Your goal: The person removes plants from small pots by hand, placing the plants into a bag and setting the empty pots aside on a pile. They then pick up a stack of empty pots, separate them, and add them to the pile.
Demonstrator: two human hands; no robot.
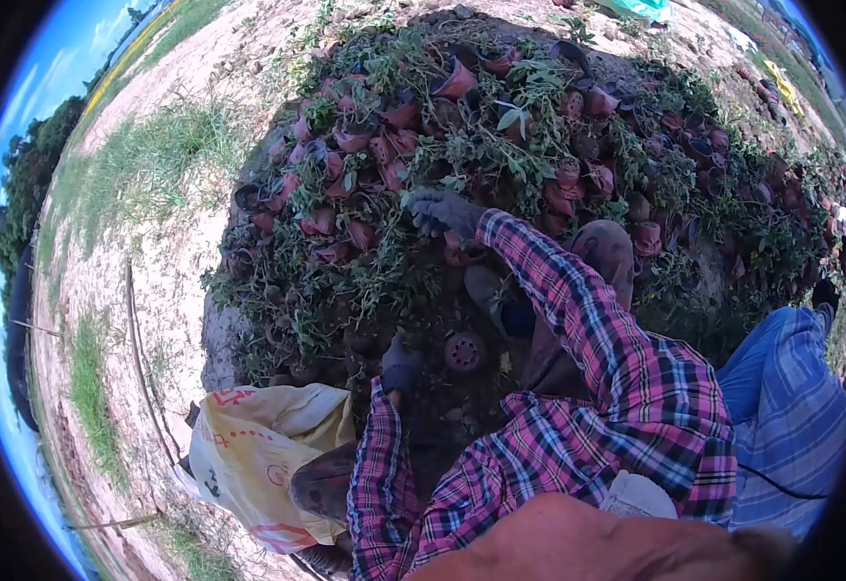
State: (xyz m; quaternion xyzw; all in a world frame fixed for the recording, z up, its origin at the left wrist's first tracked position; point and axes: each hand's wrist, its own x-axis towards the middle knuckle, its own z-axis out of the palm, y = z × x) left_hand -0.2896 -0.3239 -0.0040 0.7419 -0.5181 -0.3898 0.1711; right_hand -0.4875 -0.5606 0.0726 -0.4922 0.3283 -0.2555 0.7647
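Observation:
My right hand (442, 213), in a dark grey glove, reaches out over the pile of leafy plants (375, 276) and reddish-brown pots (457, 82). Its fingers look apart and slightly bent at the edge of the leaves, with nothing visible in them. Low in front of my body is my left hand (402, 368), also gloved. It is close to the dark ground, and its fingers are too dark to make out. Between my left hand and my knee, a round pot (464, 351) shows its holed base.
A pale yellow printed sack (258, 455) lies by my left knee. Another person's blue checked clothing (791, 407) is close on my right. Dry soil with grass (157, 160) and a long thin stick (135, 349) lie to the left.

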